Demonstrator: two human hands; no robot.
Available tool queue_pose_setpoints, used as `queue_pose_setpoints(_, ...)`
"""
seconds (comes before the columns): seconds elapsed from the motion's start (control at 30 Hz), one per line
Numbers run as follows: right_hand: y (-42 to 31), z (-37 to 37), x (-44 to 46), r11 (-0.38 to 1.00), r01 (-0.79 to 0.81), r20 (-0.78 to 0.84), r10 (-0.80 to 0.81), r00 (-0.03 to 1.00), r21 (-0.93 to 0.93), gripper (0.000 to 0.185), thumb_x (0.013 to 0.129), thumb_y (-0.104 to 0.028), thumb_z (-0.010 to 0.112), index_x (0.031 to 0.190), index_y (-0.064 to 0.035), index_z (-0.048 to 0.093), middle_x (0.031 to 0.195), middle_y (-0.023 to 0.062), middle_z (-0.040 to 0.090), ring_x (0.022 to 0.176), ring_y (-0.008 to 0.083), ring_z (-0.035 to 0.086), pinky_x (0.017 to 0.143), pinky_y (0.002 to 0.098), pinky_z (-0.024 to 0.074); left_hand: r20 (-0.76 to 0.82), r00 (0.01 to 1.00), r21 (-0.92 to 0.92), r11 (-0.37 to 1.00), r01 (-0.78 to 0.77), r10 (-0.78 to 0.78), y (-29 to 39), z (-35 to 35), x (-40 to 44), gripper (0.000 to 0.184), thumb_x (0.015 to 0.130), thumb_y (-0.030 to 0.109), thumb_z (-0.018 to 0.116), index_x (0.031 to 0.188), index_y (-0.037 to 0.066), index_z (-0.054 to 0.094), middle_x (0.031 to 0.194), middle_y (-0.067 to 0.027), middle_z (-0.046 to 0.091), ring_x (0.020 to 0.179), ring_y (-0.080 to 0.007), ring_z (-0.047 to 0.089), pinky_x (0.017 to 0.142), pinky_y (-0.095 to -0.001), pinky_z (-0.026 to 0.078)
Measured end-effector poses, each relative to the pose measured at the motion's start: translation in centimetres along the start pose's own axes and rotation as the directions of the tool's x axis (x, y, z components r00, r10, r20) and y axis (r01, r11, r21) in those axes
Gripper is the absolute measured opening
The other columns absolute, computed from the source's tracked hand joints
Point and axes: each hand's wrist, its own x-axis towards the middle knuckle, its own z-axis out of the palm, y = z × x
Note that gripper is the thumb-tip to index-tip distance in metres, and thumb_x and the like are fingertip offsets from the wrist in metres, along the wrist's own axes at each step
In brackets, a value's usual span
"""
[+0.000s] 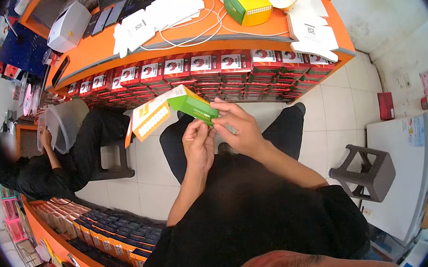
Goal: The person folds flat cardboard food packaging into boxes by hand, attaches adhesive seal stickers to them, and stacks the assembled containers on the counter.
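Both hands hold a partly folded paper carton (190, 106) in front of my lap. Its near side is green, and a white and orange printed panel with a loose flap reaches out to the left. My left hand (199, 144) pinches the carton's lower edge from below. My right hand (238, 127) is closed on its right end, the fingertips close to those of my left hand. Beyond them on the orange counter (266, 39) stands a green and yellow box (248, 6), beside flat white carton sheets (174, 7).
Red boxes (191, 65) are stacked under the counter. White cables (191, 41) lie on top. At left a seated person (46, 172) holds a clear plastic tub (59, 129). A dark stool (367, 172) stands right, near a white fridge (401, 181). Dark and orange boxes (112, 235) line the lower-left shelf.
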Motion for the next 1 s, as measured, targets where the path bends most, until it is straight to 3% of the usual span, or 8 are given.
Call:
queue_pose_setpoints(0.37,0.4,-0.4,0.8,0.980,0.060,0.095,-0.042,0.995,-0.192,0.020,0.082,-0.005,0.073,0.100,-0.0035,0.064,0.128,0.0155,0.061,0.117,0.0365,0.058,0.101,0.0457,0.0467,-0.018,1.000,0.236,0.972,0.009,-0.005,1.2,1.7,-0.4,0.026,0.099,0.002,0.061,0.124,0.005,0.053,0.119,-0.0107,0.066,0.107,-0.0167,0.064,0.092,-0.0334,0.053)
queue_pose_setpoints(0.53,0.6,-0.6,0.8,0.977,-0.212,0.190,0.215,0.958,-0.034,0.037,0.083,-0.010,0.072,0.120,-0.0054,0.067,0.131,0.0156,0.060,0.119,0.0365,0.055,0.104,0.0462,0.0445,-0.043,0.999,0.561,0.828,-0.001,0.030,0.8,1.0,-0.1,0.037,0.096,-0.002,0.064,0.130,0.001,0.050,0.119,-0.0114,0.066,0.106,-0.0162,0.065,0.092,-0.0320,0.052)
queue_pose_setpoints(0.67,-0.8,-0.8,1.4,0.967,-0.064,0.139,0.100,0.985,-0.247,0.049,0.086,-0.012,0.072,0.134,-0.0067,0.063,0.131,0.0157,0.060,0.119,0.0357,0.057,0.102,0.0440,0.0474,0.134,0.991,0.909,0.396,-0.132,0.025,1.0,1.7,-1.2,0.045,0.092,-0.005,0.064,0.135,-0.003,0.050,0.123,-0.0123,0.062,0.116,-0.0192,0.061,0.101,-0.0356,0.049)
queue_pose_setpoints(0.77,0.5,-0.2,0.8,0.985,-0.102,0.126,0.119,0.985,-0.137,0.048,0.087,-0.011,0.072,0.134,-0.0070,0.064,0.132,0.0152,0.059,0.118,0.0349,0.059,0.100,0.0416,0.0504,0.211,0.973,0.752,0.621,-0.221,0.090,-0.6,-0.1,-0.4,0.047,0.091,0.001,0.069,0.135,-0.003,0.052,0.133,-0.0134,0.058,0.124,-0.0218,0.057,0.105,-0.0387,0.047)
queue_pose_setpoints(0.83,0.3,-0.3,0.7,0.994,-0.077,0.161,0.089,0.983,-0.076,0.047,0.088,-0.009,0.071,0.134,-0.0066,0.064,0.130,0.0145,0.060,0.118,0.0340,0.060,0.099,0.0401,0.0515,0.077,0.974,0.157,0.962,-0.222,0.212,-0.8,0.4,-0.2,0.054,0.095,0.009,0.067,0.144,-0.001,0.046,0.143,-0.0158,0.052,0.128,-0.0254,0.055,0.107,-0.0414,0.047)
queue_pose_setpoints(0.9,-0.1,-0.5,0.7,0.994,-0.018,0.199,0.039,0.979,-0.107,0.045,0.089,-0.007,0.071,0.134,-0.0060,0.064,0.128,0.0144,0.062,0.116,0.0338,0.062,0.099,0.0393,0.0525,0.036,0.997,-0.112,0.991,-0.066,0.070,0.6,0.3,0.1,0.054,0.096,0.005,0.064,0.146,-0.002,0.044,0.141,-0.0132,0.054,0.129,-0.0246,0.054,0.113,-0.0409,0.041)
queue_pose_setpoints(0.97,-0.3,-0.8,0.8,0.971,0.084,0.245,-0.027,0.969,-0.224,0.044,0.090,-0.006,0.071,0.133,-0.0052,0.064,0.125,0.0152,0.065,0.114,0.0341,0.065,0.100,0.0392,0.0533,-0.098,0.993,0.172,0.984,-0.047,0.064,1.0,1.1,0.1,0.051,0.099,0.012,0.064,0.145,-0.002,0.046,0.138,-0.0123,0.056,0.124,-0.0250,0.057,0.109,-0.0408,0.043)
queue_pose_setpoints(1.0,-0.2,-0.6,0.8,0.988,-0.014,0.168,0.040,0.985,-0.152,0.042,0.090,-0.006,0.071,0.132,-0.0043,0.065,0.123,0.0159,0.066,0.113,0.0327,0.066,0.099,0.0386,0.0538,-0.161,0.984,0.308,0.951,-0.023,0.077,1.1,1.3,0.3,0.050,0.101,0.016,0.064,0.144,-0.002,0.046,0.137,-0.0118,0.058,0.122,-0.0252,0.059,0.107,-0.0408,0.045)
